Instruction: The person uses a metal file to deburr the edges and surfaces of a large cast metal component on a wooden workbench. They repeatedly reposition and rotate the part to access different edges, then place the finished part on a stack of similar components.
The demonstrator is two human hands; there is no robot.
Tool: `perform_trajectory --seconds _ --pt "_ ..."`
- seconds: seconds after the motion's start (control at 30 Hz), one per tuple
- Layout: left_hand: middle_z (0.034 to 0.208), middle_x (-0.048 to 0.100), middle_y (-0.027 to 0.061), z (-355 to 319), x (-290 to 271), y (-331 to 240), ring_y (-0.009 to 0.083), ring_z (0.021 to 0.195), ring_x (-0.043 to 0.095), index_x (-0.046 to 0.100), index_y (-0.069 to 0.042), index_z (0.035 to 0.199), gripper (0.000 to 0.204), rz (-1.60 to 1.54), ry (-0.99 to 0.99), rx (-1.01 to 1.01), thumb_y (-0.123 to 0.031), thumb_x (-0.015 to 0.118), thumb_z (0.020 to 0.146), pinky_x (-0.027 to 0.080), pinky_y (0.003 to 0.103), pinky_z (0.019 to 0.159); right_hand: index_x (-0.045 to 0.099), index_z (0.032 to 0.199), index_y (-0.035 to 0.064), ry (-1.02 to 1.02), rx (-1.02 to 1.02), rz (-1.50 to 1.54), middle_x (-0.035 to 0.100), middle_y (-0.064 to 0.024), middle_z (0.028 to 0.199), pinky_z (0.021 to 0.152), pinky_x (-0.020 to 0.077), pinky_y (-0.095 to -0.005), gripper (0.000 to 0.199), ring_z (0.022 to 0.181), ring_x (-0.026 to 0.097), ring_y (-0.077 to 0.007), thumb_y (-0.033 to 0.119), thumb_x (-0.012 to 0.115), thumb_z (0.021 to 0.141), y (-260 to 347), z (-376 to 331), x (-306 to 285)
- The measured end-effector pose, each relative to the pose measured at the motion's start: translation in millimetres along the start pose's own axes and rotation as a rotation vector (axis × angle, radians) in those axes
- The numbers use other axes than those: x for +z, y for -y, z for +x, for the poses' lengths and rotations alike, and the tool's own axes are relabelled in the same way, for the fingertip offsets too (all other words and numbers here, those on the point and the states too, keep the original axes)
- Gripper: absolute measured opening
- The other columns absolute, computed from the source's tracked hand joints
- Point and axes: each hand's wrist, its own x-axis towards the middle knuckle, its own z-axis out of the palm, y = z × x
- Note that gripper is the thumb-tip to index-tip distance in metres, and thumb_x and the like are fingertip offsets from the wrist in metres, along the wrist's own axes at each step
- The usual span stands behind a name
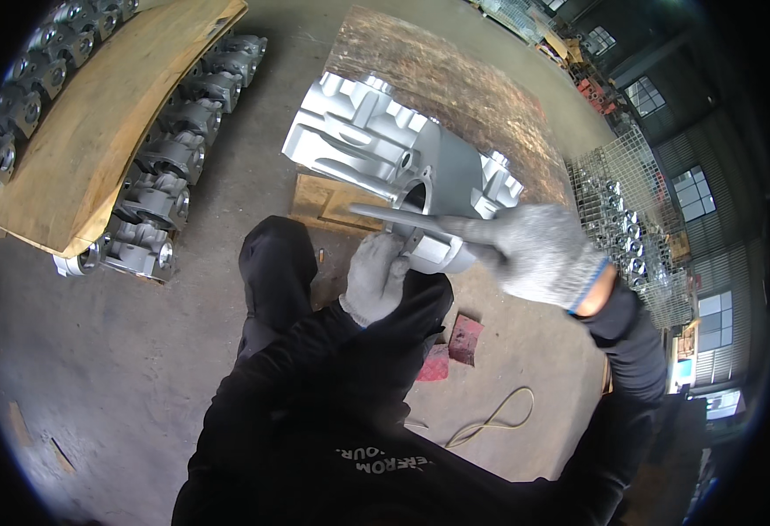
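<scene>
My right hand [547, 254], in a grey knit glove, is closed round the handle end of a long, flat metal file [393, 215]. The file points left across the front of a silver metal casting [462, 162], close to its round opening. My left hand [374, 276], gloved too, is curled against the casting's near lower edge, beside the file's underside. Its fingertips are partly hidden. More ribbed silver castings [350, 123] lie just beyond on a worn wooden board [437, 66].
A wooden block [337, 202] sits under the casting's left side. At left, rows of castings [152, 202] flank a plywood sheet [113, 123]. Red abrasive pieces [465, 339] and a looped cord [494, 423] lie on the floor. A wire cage [621, 210] stands at right.
</scene>
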Motion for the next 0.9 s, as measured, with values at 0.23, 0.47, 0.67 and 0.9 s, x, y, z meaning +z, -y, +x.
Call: perform_trajectory --seconds 0.23,0.47,0.67,0.9 --pt "0.095 0.063 0.0254 0.9 1.9 -1.4 0.0502 0.092 0.060 0.062 0.003 0.105 0.035 -0.021 -0.009 -0.028 -0.030 0.050 0.108 0.048 0.055 0.081 0.072 0.140 0.0247 -0.062 -0.119 0.334 0.073 -0.0164 0.081 0.065 0.0558 -0.0410 0.049 0.066 0.070 -0.0307 0.009 0.071 0.094 -7.1 8.4 -5.2" --pt "0.097 0.064 0.0254 2.2 5.6 -3.2 0.0495 0.092 0.061 0.063 0.003 0.107 0.035 -0.025 -0.070 -0.002 -0.030 0.052 0.108 0.049 0.053 0.081 0.065 0.148 0.0192 0.185 -0.124 0.682 0.078 -0.0168 0.115 0.090 0.0583 -0.0349 0.044 0.097 0.076 -0.0249 0.015 0.067 0.104 -27.4 19.2 8.3" --pt "0.101 0.066 0.0255 3.0 6.0 -6.0 0.0499 0.094 0.062 0.063 0.003 0.113 0.030 -0.071 -0.032 -0.039 -0.024 0.053 0.106 0.049 0.052 0.084 0.056 0.156 0.0164 0.358 -0.152 0.557 0.077 -0.0143 0.119 0.095 0.0580 -0.0362 0.046 0.102 0.074 -0.0195 0.022 0.056 0.110 -45.1 26.6 6.2" --pt "0.100 0.066 0.0245 4.2 12.0 -2.6 0.0485 0.095 0.062 0.064 0.004 0.115 0.029 -0.110 -0.065 -0.041 -0.022 0.055 0.106 0.050 0.050 0.085 0.056 0.155 0.0174 0.404 -0.102 0.682 0.076 -0.0082 0.089 0.064 0.0576 -0.0320 0.044 0.063 0.061 -0.0101 0.026 0.053 0.113 -46.4 26.0 -7.6"
